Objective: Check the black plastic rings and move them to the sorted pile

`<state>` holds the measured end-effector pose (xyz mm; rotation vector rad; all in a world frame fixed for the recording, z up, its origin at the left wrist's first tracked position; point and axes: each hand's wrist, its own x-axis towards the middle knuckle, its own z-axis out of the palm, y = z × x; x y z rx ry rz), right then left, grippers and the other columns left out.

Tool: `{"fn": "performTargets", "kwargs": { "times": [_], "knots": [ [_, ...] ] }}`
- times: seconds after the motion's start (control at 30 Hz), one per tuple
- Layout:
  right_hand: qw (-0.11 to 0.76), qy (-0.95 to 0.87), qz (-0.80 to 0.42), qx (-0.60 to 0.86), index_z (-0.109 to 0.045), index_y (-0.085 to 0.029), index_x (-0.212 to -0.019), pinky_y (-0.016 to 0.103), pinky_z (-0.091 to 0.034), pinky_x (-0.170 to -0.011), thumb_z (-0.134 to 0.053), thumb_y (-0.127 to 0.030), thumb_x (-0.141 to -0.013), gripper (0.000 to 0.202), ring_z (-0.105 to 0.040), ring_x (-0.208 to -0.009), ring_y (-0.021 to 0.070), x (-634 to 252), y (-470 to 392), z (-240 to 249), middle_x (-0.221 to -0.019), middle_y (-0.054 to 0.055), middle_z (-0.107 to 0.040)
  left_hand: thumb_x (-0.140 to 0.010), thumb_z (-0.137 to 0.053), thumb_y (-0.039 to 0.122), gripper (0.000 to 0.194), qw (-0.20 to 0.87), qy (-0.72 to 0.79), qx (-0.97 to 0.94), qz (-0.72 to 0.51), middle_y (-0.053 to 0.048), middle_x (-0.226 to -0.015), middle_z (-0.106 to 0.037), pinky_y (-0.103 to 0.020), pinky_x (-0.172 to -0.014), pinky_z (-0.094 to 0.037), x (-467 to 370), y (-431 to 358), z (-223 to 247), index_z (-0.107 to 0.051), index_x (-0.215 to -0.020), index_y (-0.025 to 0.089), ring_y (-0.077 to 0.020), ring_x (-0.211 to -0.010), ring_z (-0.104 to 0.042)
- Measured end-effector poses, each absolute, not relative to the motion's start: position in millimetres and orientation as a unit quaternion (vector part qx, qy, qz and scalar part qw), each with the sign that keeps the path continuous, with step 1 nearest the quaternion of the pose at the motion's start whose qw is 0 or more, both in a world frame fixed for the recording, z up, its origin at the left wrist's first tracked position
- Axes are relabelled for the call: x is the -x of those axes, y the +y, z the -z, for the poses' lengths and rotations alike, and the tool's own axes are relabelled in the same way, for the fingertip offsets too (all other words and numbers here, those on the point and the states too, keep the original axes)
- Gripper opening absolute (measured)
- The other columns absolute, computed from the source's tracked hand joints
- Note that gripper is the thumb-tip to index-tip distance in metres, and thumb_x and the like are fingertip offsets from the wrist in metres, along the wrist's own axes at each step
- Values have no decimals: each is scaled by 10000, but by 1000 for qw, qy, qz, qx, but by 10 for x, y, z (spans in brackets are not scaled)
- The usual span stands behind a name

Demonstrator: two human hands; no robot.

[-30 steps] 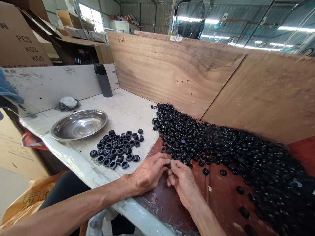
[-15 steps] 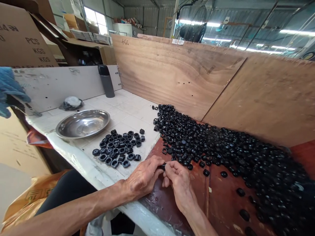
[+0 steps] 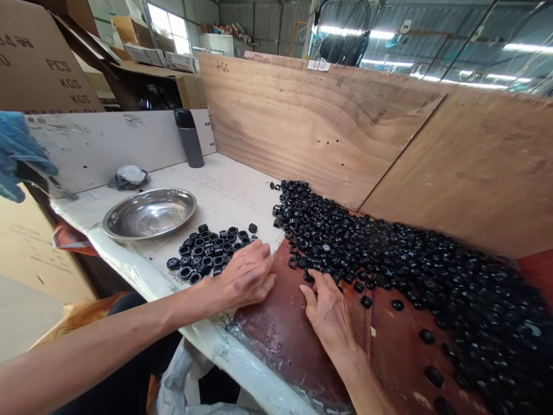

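My left hand (image 3: pixel 249 275) is closed, fingers curled, above the right edge of a small group of black ring-shaped plastic caps (image 3: pixel 209 249) on the white tabletop. Whatever it may hold is hidden. At the front of a large heap of similar black caps (image 3: pixel 367 239), my right hand (image 3: pixel 326 305) reaches out with thumb and forefinger apart. Its forefinger is at a single cap (image 3: pixel 308 276) lying on the reddish-brown board (image 3: pixel 276 340); whether they touch is hard to tell.
A steel bowl (image 3: pixel 149 214) stands left of the small group. Behind it are a dark flask (image 3: pixel 190 141) and a white item in dark plastic (image 3: pixel 129 176). Plywood panels (image 3: pixel 319 121) wall the back. A blue cloth (image 3: pixel 21 150) hangs at the left.
My hands were together, fingering a small black piece; now they are apart. The left has moved left over the small group, and the right has gone forward to the heap's front edge.
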<state>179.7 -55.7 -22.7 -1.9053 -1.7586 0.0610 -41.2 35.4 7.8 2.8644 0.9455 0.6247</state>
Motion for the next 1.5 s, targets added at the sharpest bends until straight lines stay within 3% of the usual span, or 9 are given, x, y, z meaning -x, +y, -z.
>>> {"fn": "performTargets", "kwargs": {
  "times": [0.1,0.23,0.4,0.5,0.6,0.73,0.83,1.13,1.5],
  "knots": [
    [252,-664,-9,704,-661,-177,-1088,333,-526,-722,-546,-192,-947,183,-684,-845,252,-1793,-551,294,-977,104,-660,-882,-591,206,69,85,341,-911,-214,-107,-1015,-610,-405,-909,-487,54,374,8,-600,-940,169,-256,-967,-563],
    [274,-673,-32,687,-621,-197,-947,352,-517,-740,-556,-170,-922,76,-656,-857,261,-1789,-582,305,-953,95,-632,-868,-539,88,102,171,325,-902,-226,-104,-978,-647,-404,-941,-490,-164,422,148,-605,-879,166,-246,-959,-596],
    [351,-659,-118,655,-616,-207,-1003,348,-553,-770,-531,-199,-955,98,-684,-859,236,-1770,-589,280,-957,76,-686,-862,-575,134,55,213,334,-884,-247,-85,-915,-680,-342,-823,-530,-121,383,176,-613,-832,161,-206,-857,-635],
    [460,-585,-246,622,-654,-217,-1076,297,-591,-757,-586,-263,-952,149,-714,-847,196,-1766,-578,223,-1021,64,-710,-830,-617,155,61,369,339,-816,-289,-73,-1001,-705,-271,-724,-528,-136,316,122,-622,-770,158,-155,-809,-658],
    [513,-560,-267,594,-722,-229,-1048,293,-592,-862,-623,-260,-921,164,-704,-1029,210,-1771,-577,143,-1125,73,-700,-771,-712,198,132,592,313,-668,-324,-80,-1060,-703,-280,-760,-523,-169,272,52,-604,-712,149,-167,-864,-673],
    [524,-538,-278,599,-696,-224,-1165,309,-599,-870,-655,-301,-918,261,-717,-1024,217,-1798,-596,68,-1117,78,-728,-722,-825,245,313,736,272,-535,-312,-54,-948,-726,-292,-781,-504,-168,263,-23,-611,-934,161,-163,-835,-678],
    [512,-530,-261,623,-707,-213,-1095,309,-605,-795,-701,-363,-897,249,-732,-888,216,-1831,-611,37,-1014,74,-757,-727,-841,246,408,757,267,-512,-306,-45,-889,-737,-285,-790,-489,-147,278,-40,-618,-1056,154,-157,-825,-681],
    [474,-563,-182,652,-755,-246,-1022,289,-588,-738,-683,-429,-907,228,-737,-835,211,-1828,-637,-37,-979,49,-781,-755,-855,266,351,752,227,-531,-316,-54,-910,-726,-273,-767,-498,-158,251,-14,-668,-1017,126,-136,-797,-667],
    [502,-588,-165,612,-756,-236,-996,305,-605,-793,-694,-408,-917,199,-731,-936,220,-1865,-645,-18,-1054,75,-752,-776,-850,271,306,772,240,-501,-308,-79,-973,-767,-309,-845,-536,-100,243,-112,-712,-1007,126,-165,-848,-713]
  ]
}}
